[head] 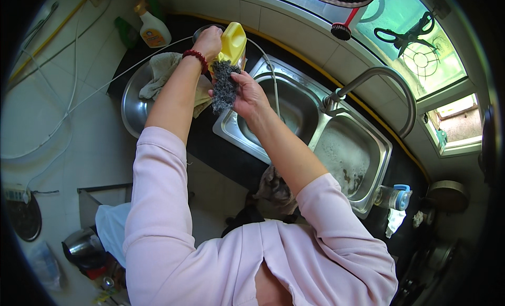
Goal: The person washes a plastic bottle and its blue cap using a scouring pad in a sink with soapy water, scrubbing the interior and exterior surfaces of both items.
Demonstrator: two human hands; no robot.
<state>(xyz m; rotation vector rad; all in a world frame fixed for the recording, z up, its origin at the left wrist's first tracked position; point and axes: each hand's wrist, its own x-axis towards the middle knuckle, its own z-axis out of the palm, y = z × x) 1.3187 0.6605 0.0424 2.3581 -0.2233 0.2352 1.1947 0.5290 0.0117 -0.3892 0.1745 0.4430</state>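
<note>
My right hand [250, 94] grips a grey scouring pad [224, 87], with the thumb on its face. Just behind the pad stands a yellow plastic bottle [233, 41], its lower part hidden by the pad. My left hand [210, 41], with a dark red bead bracelet at the wrist, is at the bottle's left side; its fingers are partly hidden, so its hold cannot be told. Below the hands is a double stainless steel sink [315, 138], with suds in its right basin. A metal basin [132, 105] with cloths [161, 71] lies to the left.
A curved faucet [406, 89] rises behind the sink. A white hose [275, 85] runs into the left basin. Spray bottle [154, 32] at back left, lidded clear jug [390, 197] at right. A brown cloth [276, 189] hangs at the counter's front edge; scissors [408, 36] hang by the window.
</note>
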